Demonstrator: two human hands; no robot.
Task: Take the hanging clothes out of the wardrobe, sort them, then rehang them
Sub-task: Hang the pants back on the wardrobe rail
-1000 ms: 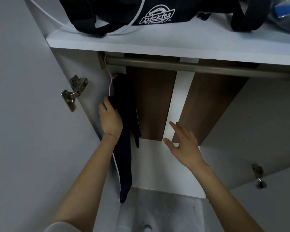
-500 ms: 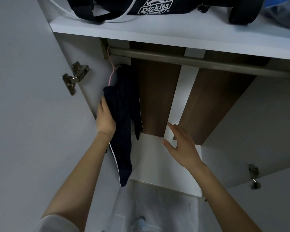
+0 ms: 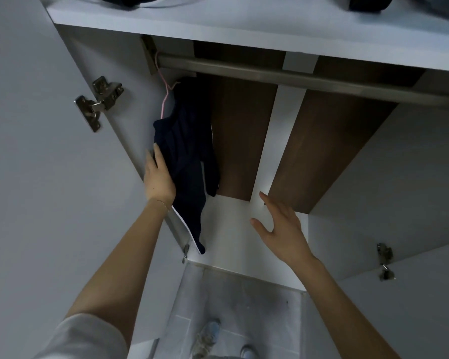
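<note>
One dark navy garment with a white edge stripe hangs on a pink hanger at the far left end of the metal rail. My left hand lies against the garment's left side, fingers pointing up; whether they curl into the cloth is hidden. My right hand hovers open in the middle of the wardrobe, fingers spread, holding nothing and apart from the garment.
A white shelf runs above the rail with dark bag parts at its top edge. The open left door carries a metal hinge. Brown back panels and the white wardrobe floor lie behind. My feet stand below.
The view has tilted downward, so the shelf and bag slid up out of frame. My left hand shifted slightly down along the garment. My right hand stayed hovering open.
</note>
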